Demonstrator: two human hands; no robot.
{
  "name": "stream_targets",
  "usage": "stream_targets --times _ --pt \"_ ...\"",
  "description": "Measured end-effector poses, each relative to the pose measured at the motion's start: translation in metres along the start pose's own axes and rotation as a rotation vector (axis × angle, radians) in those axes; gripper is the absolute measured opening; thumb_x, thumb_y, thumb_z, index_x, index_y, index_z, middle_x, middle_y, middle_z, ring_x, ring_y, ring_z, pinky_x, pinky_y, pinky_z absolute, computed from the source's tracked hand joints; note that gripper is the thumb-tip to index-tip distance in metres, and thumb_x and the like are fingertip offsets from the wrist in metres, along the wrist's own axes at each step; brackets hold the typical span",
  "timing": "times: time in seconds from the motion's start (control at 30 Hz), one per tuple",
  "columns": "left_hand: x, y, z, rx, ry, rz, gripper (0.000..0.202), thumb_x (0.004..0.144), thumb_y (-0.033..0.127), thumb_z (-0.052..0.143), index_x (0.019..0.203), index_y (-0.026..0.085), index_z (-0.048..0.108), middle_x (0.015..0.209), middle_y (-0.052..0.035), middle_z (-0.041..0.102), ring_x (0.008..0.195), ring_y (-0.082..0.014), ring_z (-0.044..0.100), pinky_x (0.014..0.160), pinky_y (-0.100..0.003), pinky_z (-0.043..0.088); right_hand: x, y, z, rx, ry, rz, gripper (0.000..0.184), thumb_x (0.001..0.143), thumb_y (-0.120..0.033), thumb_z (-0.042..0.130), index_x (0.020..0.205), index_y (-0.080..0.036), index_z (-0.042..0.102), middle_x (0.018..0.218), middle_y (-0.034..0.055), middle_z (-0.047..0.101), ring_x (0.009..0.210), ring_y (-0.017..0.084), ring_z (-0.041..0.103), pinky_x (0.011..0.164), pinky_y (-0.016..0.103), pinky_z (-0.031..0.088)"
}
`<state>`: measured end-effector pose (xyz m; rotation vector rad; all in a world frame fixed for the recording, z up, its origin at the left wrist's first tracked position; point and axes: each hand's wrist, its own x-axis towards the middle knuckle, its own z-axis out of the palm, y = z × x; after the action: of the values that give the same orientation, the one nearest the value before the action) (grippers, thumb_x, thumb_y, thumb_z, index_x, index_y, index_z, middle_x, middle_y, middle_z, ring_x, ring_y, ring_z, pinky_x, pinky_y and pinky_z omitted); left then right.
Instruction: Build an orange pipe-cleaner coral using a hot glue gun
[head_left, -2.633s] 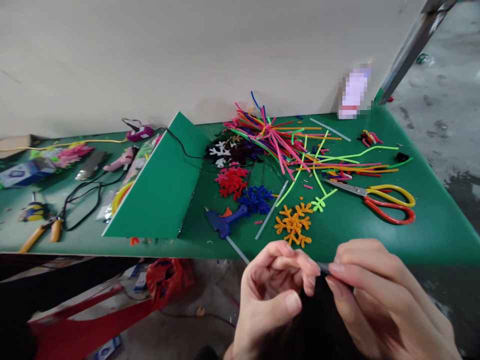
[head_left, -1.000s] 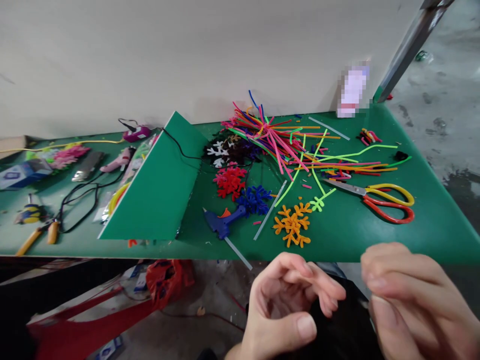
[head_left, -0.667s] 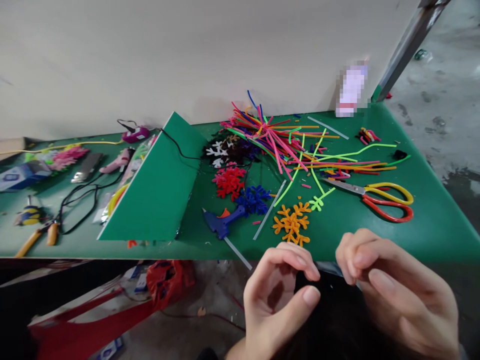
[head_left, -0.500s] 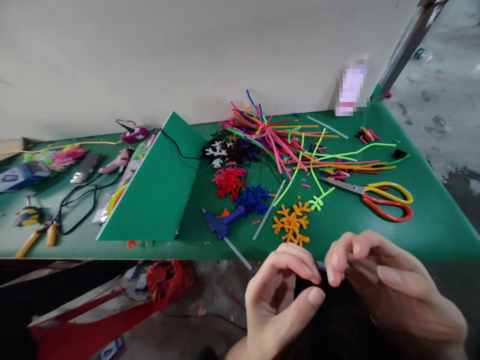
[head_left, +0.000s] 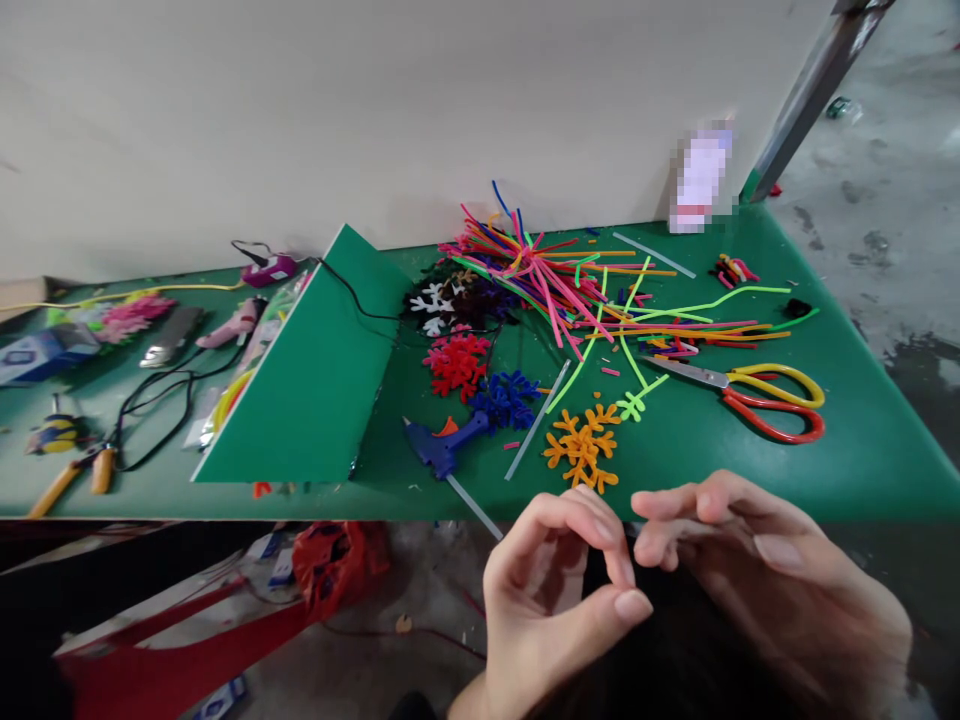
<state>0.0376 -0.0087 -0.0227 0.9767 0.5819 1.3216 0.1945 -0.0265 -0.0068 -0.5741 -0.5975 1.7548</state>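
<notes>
My left hand (head_left: 559, 590) hovers in front of the table's near edge, index finger curled down so its tip meets the thumb, and nothing shows in it. To its right, my right hand (head_left: 776, 580) is open, fingers bent and held apart from the thumb, with no object in them. The hands are close together but not touching. Just beyond them lies an orange snowflake of bent pipe cleaners (head_left: 583, 450). Scissors (head_left: 750, 390) with one yellow and one red handle rest behind my right hand. A blue glue gun (head_left: 446, 445) lies left of the snowflake, a glue stick in its back.
Loose pipe cleaners (head_left: 536, 270) spread over the green table (head_left: 855, 410). Blue (head_left: 510, 400), red (head_left: 457, 362) and white (head_left: 433, 308) branched pieces lie nearby. A slanted green board (head_left: 292, 390) stands to the left. Pliers (head_left: 75, 475) and cords are farther left.
My left index finger has come down to the thumb, closing the gap between them. My right hand has shifted slightly left, its fingers stretched a little more. The table items stay put.
</notes>
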Motion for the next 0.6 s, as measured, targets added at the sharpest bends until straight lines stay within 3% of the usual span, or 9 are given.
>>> stream_targets --times 0.17,0.33,0.43,0.5,0.6 --pt "0.002 0.002 0.002 0.028 0.007 0.031 0.025 0.072 0.023 0.081 0.093 0.026 0.067 0.060 0.0047 0.059 0.061 -0.0124 0.053 0.063 -0.026 0.049 -0.003 -0.002 0.000 -0.017 0.023 0.008 0.017 0.085 -0.034 0.062 0.098 -0.028 0.071 0.108 0.0065 0.074 0.095 0.024 0.071 0.087 0.038 0.053" --pt "0.007 0.002 -0.002 0.354 0.013 0.125 0.033 0.073 0.046 0.077 0.096 0.024 0.069 0.076 -0.0006 0.058 0.073 -0.0161 0.054 0.065 -0.027 0.047 -0.006 0.002 -0.002 -0.102 0.133 0.004 0.015 0.087 -0.032 0.063 0.098 -0.027 0.071 0.114 0.0063 0.071 0.104 0.026 0.068 0.090 0.037 0.053" --pt "0.010 0.000 -0.004 0.718 0.016 0.198 0.025 0.076 0.032 0.077 0.098 0.022 0.069 0.089 -0.0036 0.059 0.082 -0.0174 0.057 0.070 -0.028 0.048 -0.008 0.007 -0.006 -0.225 0.176 -0.070 0.016 0.091 -0.029 0.057 0.103 -0.026 0.069 0.122 0.0082 0.068 0.111 0.028 0.065 0.094 0.043 0.052" --pt "0.012 -0.002 -0.005 0.931 0.038 0.281 0.019 0.077 0.016 0.075 0.095 0.022 0.069 0.090 -0.0031 0.058 0.082 -0.0163 0.057 0.072 -0.028 0.048 -0.011 0.011 -0.009 -0.305 0.188 -0.118 0.019 0.094 -0.027 0.054 0.107 -0.027 0.067 0.125 0.0082 0.066 0.115 0.026 0.063 0.098 0.045 0.051" --pt "0.013 -0.005 -0.007 1.140 0.013 0.389 0.019 0.078 0.007 0.070 0.090 0.022 0.068 0.087 -0.0024 0.056 0.081 -0.0160 0.055 0.074 -0.029 0.047 -0.015 0.017 -0.013 -0.412 0.193 -0.131 0.020 0.096 -0.027 0.053 0.112 -0.027 0.065 0.127 0.0073 0.065 0.118 0.024 0.060 0.102 0.043 0.049"
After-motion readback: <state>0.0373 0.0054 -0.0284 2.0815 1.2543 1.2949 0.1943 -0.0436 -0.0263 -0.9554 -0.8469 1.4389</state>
